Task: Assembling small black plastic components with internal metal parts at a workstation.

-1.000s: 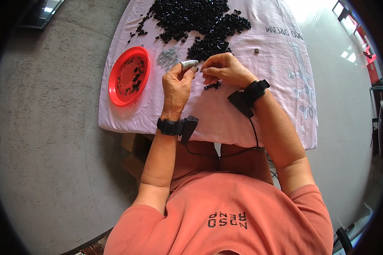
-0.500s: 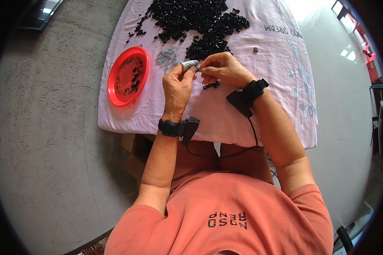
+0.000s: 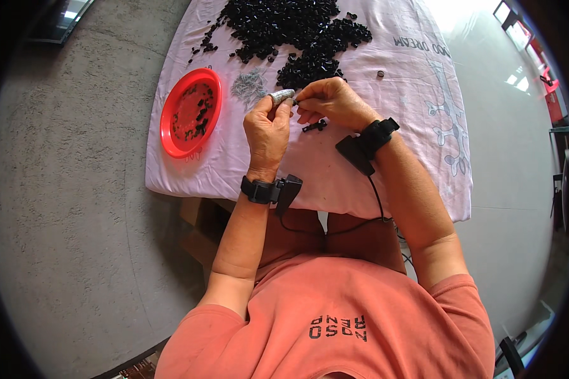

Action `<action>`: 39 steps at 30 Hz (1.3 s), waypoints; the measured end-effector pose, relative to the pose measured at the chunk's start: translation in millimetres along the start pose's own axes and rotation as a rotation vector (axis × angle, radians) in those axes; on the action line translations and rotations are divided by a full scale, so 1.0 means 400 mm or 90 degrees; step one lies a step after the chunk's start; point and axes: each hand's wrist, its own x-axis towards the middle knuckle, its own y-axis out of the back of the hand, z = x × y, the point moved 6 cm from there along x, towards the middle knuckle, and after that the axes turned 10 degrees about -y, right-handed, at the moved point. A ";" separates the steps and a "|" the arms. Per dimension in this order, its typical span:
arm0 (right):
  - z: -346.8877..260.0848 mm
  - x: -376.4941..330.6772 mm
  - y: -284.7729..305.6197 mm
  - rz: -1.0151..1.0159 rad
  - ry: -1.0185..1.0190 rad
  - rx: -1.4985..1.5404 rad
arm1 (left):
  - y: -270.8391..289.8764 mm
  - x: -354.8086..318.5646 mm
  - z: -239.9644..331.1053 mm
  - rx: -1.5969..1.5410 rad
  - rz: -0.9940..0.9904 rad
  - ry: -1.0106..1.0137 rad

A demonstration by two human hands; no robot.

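Observation:
My left hand (image 3: 267,129) is closed around a small silvery grey object (image 3: 282,96) that sticks out above its fingers. My right hand (image 3: 332,101) meets it from the right, fingertips pinched at the object's tip; what they pinch is too small to tell. A small black part (image 3: 315,126) lies on the pale cloth (image 3: 385,69) just below the hands. Beyond the hands a big heap of small black parts (image 3: 291,28) spreads over the cloth. Both wrists wear black bands with a small device and cable.
A red round plate (image 3: 172,120) with a few black parts sits at the left of the cloth. A little pile of grey metal bits (image 3: 250,83) lies between plate and hands. A lone dark piece (image 3: 380,74) rests to the right. Grey concrete floor surrounds the table.

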 end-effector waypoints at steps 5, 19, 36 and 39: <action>-0.005 -0.002 -0.005 -0.004 0.015 0.011 | 0.003 0.001 -0.001 0.015 -0.002 -0.006; -0.010 -0.005 -0.008 -0.018 0.024 0.020 | -0.001 0.003 0.005 -0.045 -0.016 0.018; -0.010 -0.003 -0.011 -0.023 0.052 0.027 | 0.001 0.010 0.012 -0.043 -0.035 0.048; -0.008 0.000 -0.012 -0.030 0.050 0.023 | 0.000 0.008 0.014 -0.022 -0.028 0.049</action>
